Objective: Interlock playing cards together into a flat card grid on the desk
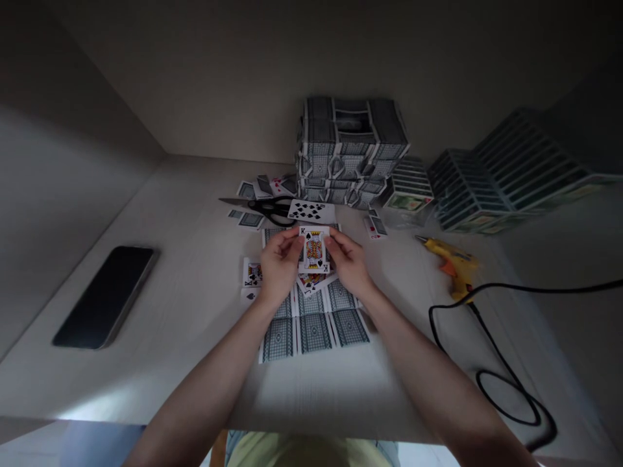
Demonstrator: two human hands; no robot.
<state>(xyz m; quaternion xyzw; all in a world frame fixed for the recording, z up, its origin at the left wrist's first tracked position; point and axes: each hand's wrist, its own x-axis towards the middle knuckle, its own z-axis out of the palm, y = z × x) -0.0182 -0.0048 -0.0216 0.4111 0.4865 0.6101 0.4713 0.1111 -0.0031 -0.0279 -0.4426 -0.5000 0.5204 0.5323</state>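
Both my hands hold up a king of spades playing card (315, 250), face toward me, pinched at its two side edges. My left hand (281, 263) grips the left edge, and my right hand (349, 263) grips the right one. Just below it a jack card (311, 284) lies tilted, partly covered. Under my hands spreads a sheet of face-down cards (314, 332) set in rows. Beside my left wrist lies another king card (252, 272), partly hidden by the hand. A spades card with many pips (311, 211) lies beyond my fingers.
Black-handled scissors (267, 206) lie behind the hands among cut card pieces (250, 220). A box-like structure built of cards (353, 149) stands at the back. To the right are card-box stacks (467, 188) and a yellow glue gun (452, 263) with a looping black cord. A phone (104, 297) lies left.
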